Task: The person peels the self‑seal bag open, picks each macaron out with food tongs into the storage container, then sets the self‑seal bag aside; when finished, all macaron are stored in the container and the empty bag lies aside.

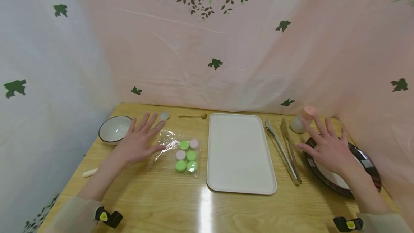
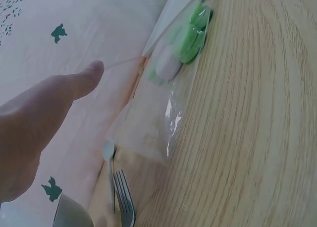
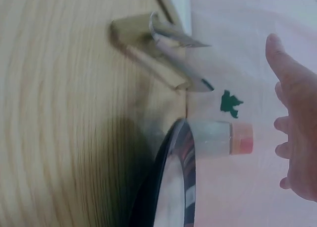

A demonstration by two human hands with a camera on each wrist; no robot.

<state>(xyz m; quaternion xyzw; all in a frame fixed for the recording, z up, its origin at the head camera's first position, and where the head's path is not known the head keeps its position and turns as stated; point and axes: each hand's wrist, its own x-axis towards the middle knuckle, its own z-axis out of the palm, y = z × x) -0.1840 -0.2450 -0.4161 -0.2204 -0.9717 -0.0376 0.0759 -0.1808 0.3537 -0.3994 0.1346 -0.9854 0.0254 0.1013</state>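
My left hand [image 1: 139, 143] is held over the table's left side, fingers straight and spread, holding nothing. Just right of it lies a clear plastic bag [image 1: 168, 161] with several green macarons [image 1: 191, 155] and pale pink ones [image 1: 194, 144]. A white bowl [image 1: 114, 129] with a dark rim is beside its fingers. On the right, my right hand [image 1: 331, 154] is spread above a dark-rimmed plate [image 1: 365, 161], partly covering it from view. Its fingertips overlap a jar with a pink lid [image 1: 309, 110] in the head view. In the right wrist view the fingers [image 3: 280, 58] hold nothing.
A white rectangular tray [image 1: 239, 154] lies mid-table. Metal tongs [image 1: 282, 150] rest right of it. A spoon [image 1: 164, 115] and a small golden utensil [image 1: 194, 116] lie at the back. A fork [image 2: 124, 199] shows in the left wrist view. Hanging cloth [image 1: 181, 53] encloses the table.
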